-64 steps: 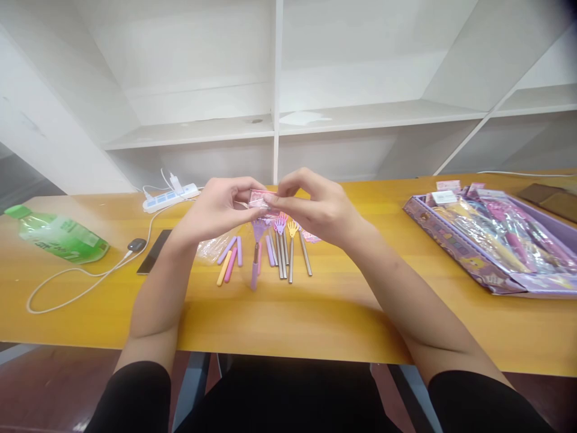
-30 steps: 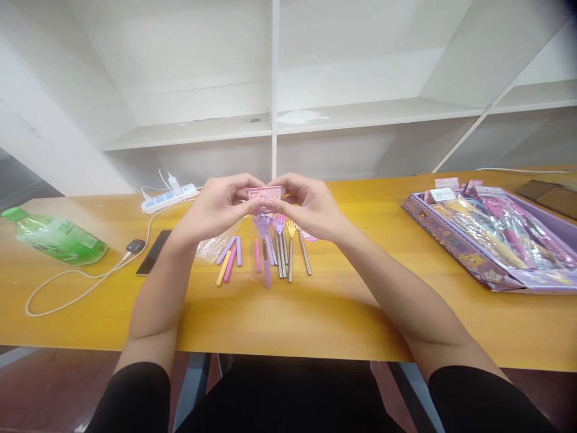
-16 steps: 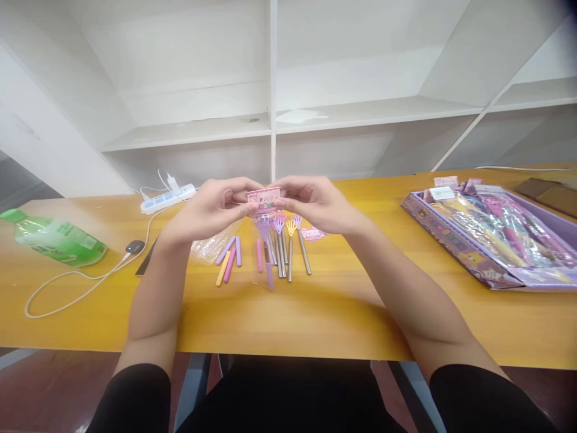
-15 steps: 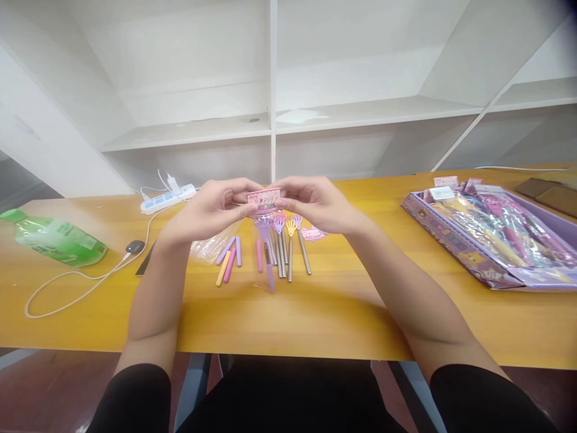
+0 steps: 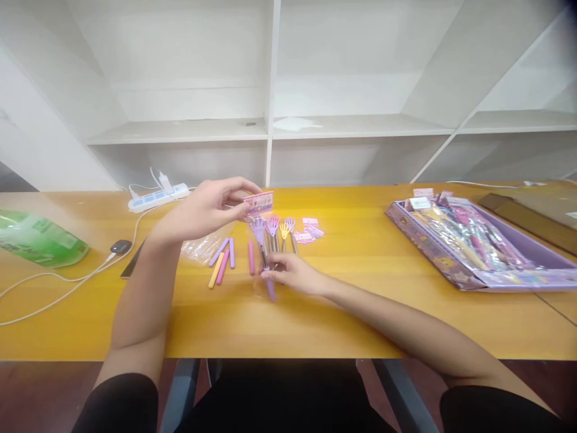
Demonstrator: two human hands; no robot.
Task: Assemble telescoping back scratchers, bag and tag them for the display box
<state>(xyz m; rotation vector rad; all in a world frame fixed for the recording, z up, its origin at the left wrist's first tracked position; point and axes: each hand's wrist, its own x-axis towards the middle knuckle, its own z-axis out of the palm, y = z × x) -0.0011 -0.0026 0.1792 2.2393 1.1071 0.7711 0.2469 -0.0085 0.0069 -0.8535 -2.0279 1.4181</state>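
My left hand (image 5: 220, 207) pinches the pink printed header card (image 5: 258, 203) at the top of a clear bag. Inside the bag hangs a purple back scratcher (image 5: 258, 228) with a hand-shaped head, a metal shaft and a purple handle. Lower down, my right hand (image 5: 293, 273) is closed around the bagged scratcher near the top of its handle. Behind it on the table lie several metal-shafted scratcher heads, among them a yellow one (image 5: 284, 230), partly covered by my right hand. Left of these are loose handles: purple, pink and a yellow one (image 5: 216, 270).
Small pink cards (image 5: 311, 230) lie past the scratchers. At right stands a purple display box (image 5: 433, 258) of bagged scratchers. To the left are a green bottle (image 5: 42, 237), a cable, a power strip (image 5: 157, 198) and clear bags (image 5: 198, 249). White shelving rises behind the table.
My right hand has left the header card and moved down to the scratcher's handle. My left hand still holds the card. The view has shifted slightly to the right.
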